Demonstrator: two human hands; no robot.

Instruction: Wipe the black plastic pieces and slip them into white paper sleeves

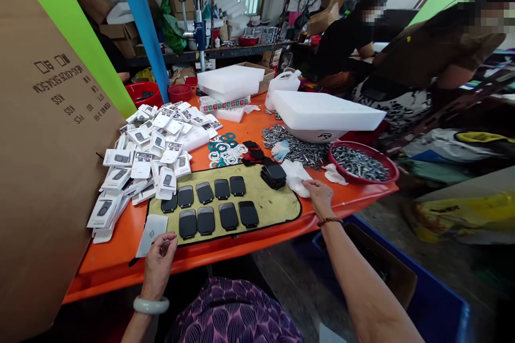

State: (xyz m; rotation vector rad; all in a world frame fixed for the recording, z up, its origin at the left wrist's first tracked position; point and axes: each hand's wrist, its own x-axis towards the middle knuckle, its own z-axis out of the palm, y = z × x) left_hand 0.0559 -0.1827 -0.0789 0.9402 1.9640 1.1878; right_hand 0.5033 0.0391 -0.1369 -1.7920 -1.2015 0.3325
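My left hand (160, 257) is closed at the front edge of the table, beside a frosted plastic bag (152, 235); what its fingers hold, if anything, is hidden. Out to the right, my right hand (318, 195) pinches the edge of a crumpled white cloth (296, 177). Between the hands lies a yellow mat (265, 206) with two rows of flat black devices (205, 220). More black pieces are stacked (274, 173) at the mat's back right.
Small white boxes (140, 163) are heaped at the left, by a tall cardboard sheet (52, 144). Behind the mat lie ring-shaped parts (227, 150) and loose metal pieces (298, 144). A red basket (393, 174) holds more metal pieces. Two people sit at the back right.
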